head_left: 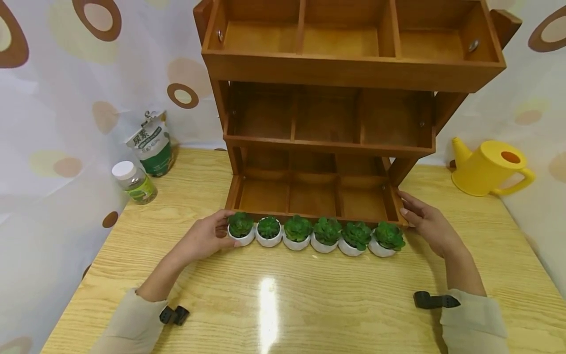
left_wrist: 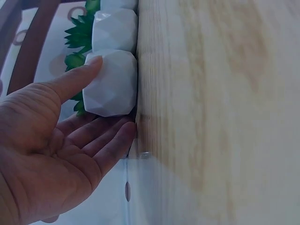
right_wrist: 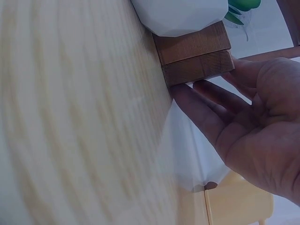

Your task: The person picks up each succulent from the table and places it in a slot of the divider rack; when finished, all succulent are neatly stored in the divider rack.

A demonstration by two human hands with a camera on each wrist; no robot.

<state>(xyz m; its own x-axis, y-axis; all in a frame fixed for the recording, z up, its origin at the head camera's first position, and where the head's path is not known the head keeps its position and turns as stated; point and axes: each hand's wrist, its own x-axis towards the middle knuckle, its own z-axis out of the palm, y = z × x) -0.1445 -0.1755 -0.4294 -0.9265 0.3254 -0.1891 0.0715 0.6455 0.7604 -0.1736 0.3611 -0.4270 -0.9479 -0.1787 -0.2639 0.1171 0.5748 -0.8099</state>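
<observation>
Several small succulents in white faceted pots stand in a row along the front of a brown wooden shelf. My left hand is at the leftmost potted succulent, thumb on the pot's front and fingers round its outer side. In the left wrist view, the thumb presses the white pot near its rim. At the row's other end, my right hand touches the right side of the shelf's bottom tier, beside the rightmost potted succulent. The right wrist view shows its fingers against the shelf's wooden corner.
A yellow watering can stands at the back right. On the left are a white-capped jar and a clipped green-and-white bag. The shelf's upper tiers overhang the bottom one. Patterned sheeting borders the wooden table.
</observation>
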